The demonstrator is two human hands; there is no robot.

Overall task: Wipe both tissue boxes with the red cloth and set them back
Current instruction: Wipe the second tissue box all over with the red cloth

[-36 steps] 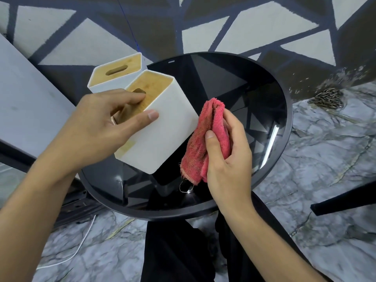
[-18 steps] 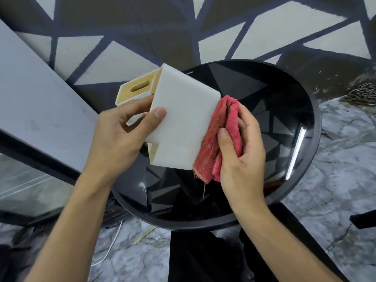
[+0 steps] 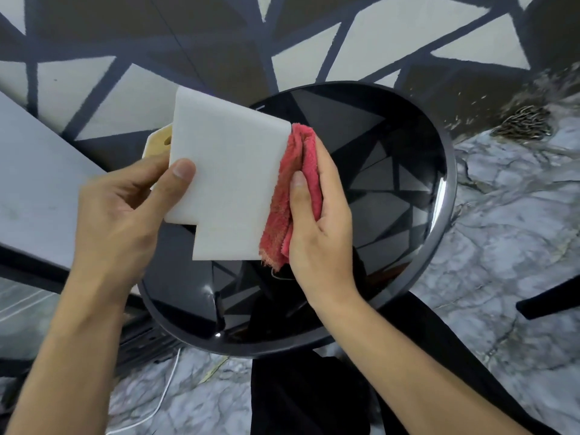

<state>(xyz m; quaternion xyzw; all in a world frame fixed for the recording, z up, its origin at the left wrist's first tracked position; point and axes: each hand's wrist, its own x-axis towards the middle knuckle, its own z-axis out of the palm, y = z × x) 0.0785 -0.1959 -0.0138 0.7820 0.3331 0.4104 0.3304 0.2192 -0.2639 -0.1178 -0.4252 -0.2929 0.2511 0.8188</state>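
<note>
Head view is showing the left hand [image 3: 122, 215] gripping a white tissue box [image 3: 226, 180] over the left edge of the tabletop [image 3: 392, 171], mostly hiding the second box [image 3: 159, 142], the right hand [image 3: 318, 224] clutching the red cloth [image 3: 290, 199] against it.

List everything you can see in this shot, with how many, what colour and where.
held tissue box: 1, white, lifted and tilted over the table's left part
second tissue box: 1, white with tan lid, mostly hidden behind the held one
red cloth: 1, red, bunched against the held box's right side
round table: 1, glossy black, centre
chain: 1 heap, metallic grey, floor at upper right
cable: 1, white, floor at lower left
marble floor: 1, grey-white veined, right and bottom
left hand: 1, grips the held box's left edge
right hand: 1, holds the cloth to the box
</note>
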